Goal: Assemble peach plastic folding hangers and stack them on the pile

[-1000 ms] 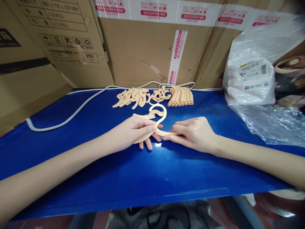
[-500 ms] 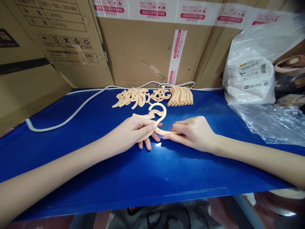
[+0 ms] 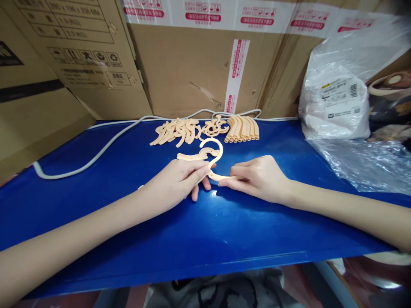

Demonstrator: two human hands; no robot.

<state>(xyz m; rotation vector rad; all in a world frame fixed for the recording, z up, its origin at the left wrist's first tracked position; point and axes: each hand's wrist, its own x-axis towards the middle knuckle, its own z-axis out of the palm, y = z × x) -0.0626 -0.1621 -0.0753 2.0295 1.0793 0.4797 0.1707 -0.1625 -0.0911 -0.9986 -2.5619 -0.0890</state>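
Note:
Between my hands is a cream-coloured clothes hanger (image 3: 219, 155), its hook pointing away from me. My left hand (image 3: 184, 177) pinches it at the joint below the hook, thumb on top and some fingertips showing underneath. On the other side, my right hand (image 3: 257, 177) is closed around the hanger's right arm and covers its end. Most of the left arm is hidden under my left hand and forearm. Just beyond my left hand, a few loose cream hanger pieces (image 3: 192, 157) lie on the blue table (image 3: 205, 239).
Along the back are a pile of curved arm pieces (image 3: 178, 130), a heap of hooks (image 3: 213, 127) and a neat stack of curved pieces (image 3: 242, 128). A white cable (image 3: 96, 158) runs behind them. Cardboard boxes (image 3: 192, 64) wall the back; a plastic-wrapped package (image 3: 337, 102) sits right.
My left hand has turned slightly, and fewer of its fingertips show below. The hanger stays in both hands, nearly in place. The view has shifted a little.

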